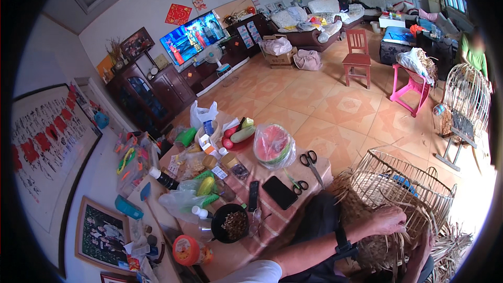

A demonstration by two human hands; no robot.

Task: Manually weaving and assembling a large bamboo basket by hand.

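Note:
A large basket with a frame of thin rods (403,172) and sides woven of dry leaf strips (361,199) rests by my legs at the lower right. Over its near side is my left hand (389,221), its fingers curled closed at the strips. A dark watch (343,243) is on that wrist. Lower and to the right, my right hand (425,242) lies against the weave among loose strips. Its fingers are mostly hidden, so their grip does not show. Loose dry strips (450,246) lie heaped to the right of the basket.
Left of my legs, a cloth-covered table (272,225) holds scissors (311,165), a phone (280,192), a wrapped watermelon piece (273,144) and a black pan (230,224). Beyond are a wooden chair (357,57) and a pink stool (411,89). Another person (474,55) is beside a rod frame (466,91).

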